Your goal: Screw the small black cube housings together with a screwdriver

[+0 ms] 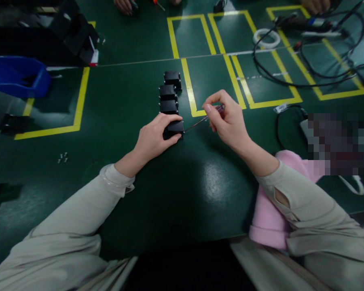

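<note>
My left hand (154,135) grips a small black block (174,127) between thumb and fingers, at the near end of a row. Beyond it stand several similar black blocks (169,106), with small shiny screws along their right sides. My right hand (226,119) is closed around the handle of a screwdriver (220,109). Its thin shaft slants down to the left, and the tip meets the right edge of the held block, at or near a screw. Part of the held block is hidden under my left fingers.
Loose screws (63,157) lie left on the green table (212,210). A blue bin (18,76) stands at the far left. Right are a pink cloth (268,218) under my forearm, black cables (279,83) and a white tape roll (266,38). Other people's hands (123,6) show opposite.
</note>
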Demonstrator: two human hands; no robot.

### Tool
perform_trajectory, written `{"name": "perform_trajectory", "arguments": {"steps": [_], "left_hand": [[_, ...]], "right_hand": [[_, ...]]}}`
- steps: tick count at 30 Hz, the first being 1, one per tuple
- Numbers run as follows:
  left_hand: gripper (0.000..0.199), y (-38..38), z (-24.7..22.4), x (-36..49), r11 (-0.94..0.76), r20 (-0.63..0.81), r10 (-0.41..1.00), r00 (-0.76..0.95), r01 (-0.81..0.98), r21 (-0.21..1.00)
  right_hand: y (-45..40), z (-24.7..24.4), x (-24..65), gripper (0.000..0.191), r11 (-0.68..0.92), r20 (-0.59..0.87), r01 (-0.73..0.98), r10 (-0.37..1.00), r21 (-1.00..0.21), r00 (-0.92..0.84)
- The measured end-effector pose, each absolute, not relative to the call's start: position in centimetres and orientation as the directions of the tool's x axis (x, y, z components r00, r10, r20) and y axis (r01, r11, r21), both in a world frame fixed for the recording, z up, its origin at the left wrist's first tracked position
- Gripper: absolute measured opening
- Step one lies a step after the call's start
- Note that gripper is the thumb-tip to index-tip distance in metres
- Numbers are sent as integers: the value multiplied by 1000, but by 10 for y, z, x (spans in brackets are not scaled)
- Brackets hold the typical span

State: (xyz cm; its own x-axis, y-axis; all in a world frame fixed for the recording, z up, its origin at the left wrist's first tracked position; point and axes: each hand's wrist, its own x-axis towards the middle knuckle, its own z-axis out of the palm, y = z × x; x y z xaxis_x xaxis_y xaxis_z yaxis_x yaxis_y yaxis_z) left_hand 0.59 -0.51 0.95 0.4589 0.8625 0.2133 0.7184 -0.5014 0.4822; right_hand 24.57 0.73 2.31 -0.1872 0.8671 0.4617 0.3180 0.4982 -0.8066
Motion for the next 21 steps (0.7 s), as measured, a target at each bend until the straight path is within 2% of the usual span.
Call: {"name": "perform_trajectory", "arguments": {"steps": [21], "left_hand": [[46, -5, 10, 6, -492, 209, 868, 451, 723, 485]], "right_hand": [[8, 22, 246, 34, 502, 470, 321, 865, -803, -176]]}}
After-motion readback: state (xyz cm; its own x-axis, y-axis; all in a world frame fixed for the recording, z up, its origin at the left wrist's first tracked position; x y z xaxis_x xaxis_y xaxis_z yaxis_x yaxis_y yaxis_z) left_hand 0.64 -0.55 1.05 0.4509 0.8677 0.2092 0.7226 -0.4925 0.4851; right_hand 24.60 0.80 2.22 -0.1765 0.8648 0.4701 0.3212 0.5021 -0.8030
